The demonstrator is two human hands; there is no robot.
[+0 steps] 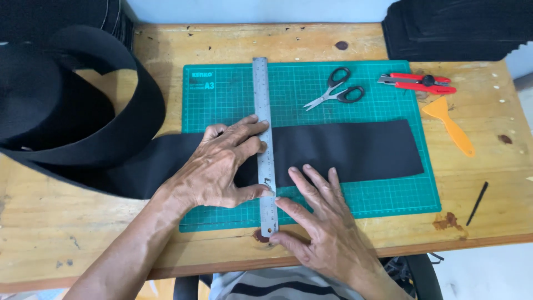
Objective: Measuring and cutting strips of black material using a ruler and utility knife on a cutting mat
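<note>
A wide black fabric band (pixel 355 150) lies flat across a green cutting mat (pixel 388 194) and runs left to a large loose coil (pixel 66 111). A steel ruler (pixel 262 100) stands across the band, front to back. My left hand (pixel 222 166) presses on the ruler, fingers spread over its left edge, thumb near its lower end. My right hand (pixel 316 222) rests flat on the mat just right of the ruler's lower end, fingers apart, fingertips touching the band's near edge. Neither hand grips anything.
Grey-handled scissors (pixel 336 89) lie on the mat behind the band. A red utility knife (pixel 419 83) and an orange plastic scraper (pixel 449 125) sit at the right. A thin black strip (pixel 477 203) lies near the wooden table's (pixel 83 233) front edge. Stacked black material (pixel 455 28) fills the back right corner.
</note>
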